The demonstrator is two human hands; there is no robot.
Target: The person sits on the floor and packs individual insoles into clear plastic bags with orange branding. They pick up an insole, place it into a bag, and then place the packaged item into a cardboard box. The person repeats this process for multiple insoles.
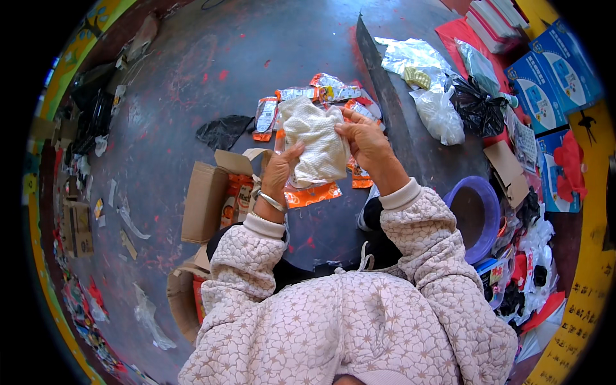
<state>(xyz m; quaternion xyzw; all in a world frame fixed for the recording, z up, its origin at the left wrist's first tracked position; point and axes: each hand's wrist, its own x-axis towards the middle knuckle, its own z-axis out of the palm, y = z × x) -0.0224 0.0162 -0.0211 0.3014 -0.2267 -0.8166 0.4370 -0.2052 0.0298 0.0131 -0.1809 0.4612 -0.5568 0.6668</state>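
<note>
A white textured cloth (314,142) hangs between my two hands, above the floor in front of me. My left hand (280,168) pinches its lower left edge, a bangle on the wrist. Fingers of my right hand (367,139) grip its upper right edge. Under and behind the cloth lie several orange-and-white plastic packets (265,117). One orange-edged packet (313,195) shows just below the cloth, most of it hidden.
An open cardboard box (203,201) with orange packets stands left of my knees, a second box (183,301) nearer. A black plastic bag (223,131) lies beyond. To the right are a purple basin (494,221), plastic bags (437,115) and blue boxes (538,86). A dark upright board (385,90) stands between.
</note>
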